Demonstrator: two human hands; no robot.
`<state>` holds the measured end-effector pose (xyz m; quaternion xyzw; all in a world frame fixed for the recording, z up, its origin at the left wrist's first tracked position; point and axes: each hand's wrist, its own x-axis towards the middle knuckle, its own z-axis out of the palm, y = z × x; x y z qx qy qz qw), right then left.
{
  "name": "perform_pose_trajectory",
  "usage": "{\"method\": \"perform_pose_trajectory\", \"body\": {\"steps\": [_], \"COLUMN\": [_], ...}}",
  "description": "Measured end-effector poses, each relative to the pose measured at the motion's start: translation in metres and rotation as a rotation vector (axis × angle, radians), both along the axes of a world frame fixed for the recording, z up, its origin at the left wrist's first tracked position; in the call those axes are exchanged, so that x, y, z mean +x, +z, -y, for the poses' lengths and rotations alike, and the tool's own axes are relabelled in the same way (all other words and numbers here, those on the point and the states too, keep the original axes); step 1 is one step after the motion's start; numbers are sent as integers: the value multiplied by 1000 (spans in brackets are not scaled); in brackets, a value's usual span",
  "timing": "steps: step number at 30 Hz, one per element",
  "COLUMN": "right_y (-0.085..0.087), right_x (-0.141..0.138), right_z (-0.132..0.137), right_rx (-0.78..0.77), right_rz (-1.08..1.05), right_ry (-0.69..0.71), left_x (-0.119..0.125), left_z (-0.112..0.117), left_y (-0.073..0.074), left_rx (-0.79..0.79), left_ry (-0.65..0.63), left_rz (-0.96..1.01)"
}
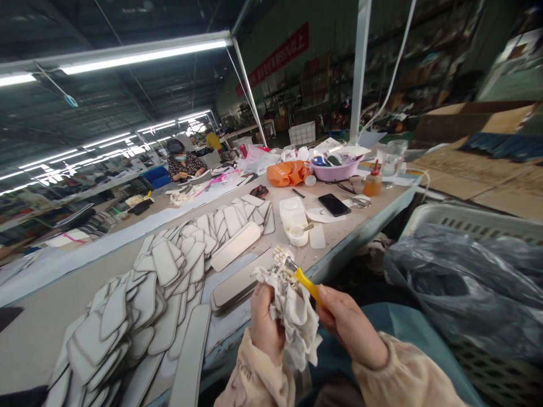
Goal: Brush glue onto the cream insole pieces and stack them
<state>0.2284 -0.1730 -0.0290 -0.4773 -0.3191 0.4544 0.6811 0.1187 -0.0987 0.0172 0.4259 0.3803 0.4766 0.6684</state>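
My left hand (266,319) is wrapped round a crumpled whitish rag (297,322), whose lower end hangs down over my lap. In my right hand (350,322) is the yellow handle of a brush (309,285), gripped between thumb and fingers. Its metal collar and clumped, pale bristle end lie against the top of the rag. Just beyond my left hand, a stack of long grey rounded panels (237,288) lies on the table. A small white cup (297,235) with a stick in it stands farther back, beside a white plastic container (292,210).
Many grey rounded pieces (165,263) are heaped on the table to the left. A black phone (334,204), an orange bag (288,173), a purple basin (337,169) and a glue bottle (373,182) sit farther back. A plastic-lined crate (466,282) is at right; another person (184,164) sits beyond.
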Motion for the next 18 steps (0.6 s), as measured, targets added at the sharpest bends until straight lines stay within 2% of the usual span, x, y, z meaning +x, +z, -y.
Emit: {"method": "perform_pose_trajectory", "body": {"steps": [3, 5, 7, 11, 15, 18], "right_y": [-4, -9, -14, -17, -14, -13], "right_x": [6, 10, 14, 19, 21, 19], "right_z": [2, 3, 4, 5, 6, 7], "right_rx": [109, 143, 140, 143, 210, 233], "right_rz": [517, 814, 1013, 1223, 1278, 1338], "right_ry": [-189, -251, -282, -304, -228, -239], "left_x": [2, 2, 1, -2, -4, -5], "left_z": [-8, -13, -17, -20, -19, -20], "left_y": [-8, -14, -18, -17, -16, -17], "left_rx": [-52, -78, -77, -56, -82, -66], "left_ry": [-53, -72, -79, -96, -106, -107], "left_rz": [47, 64, 75, 65, 52, 67]}}
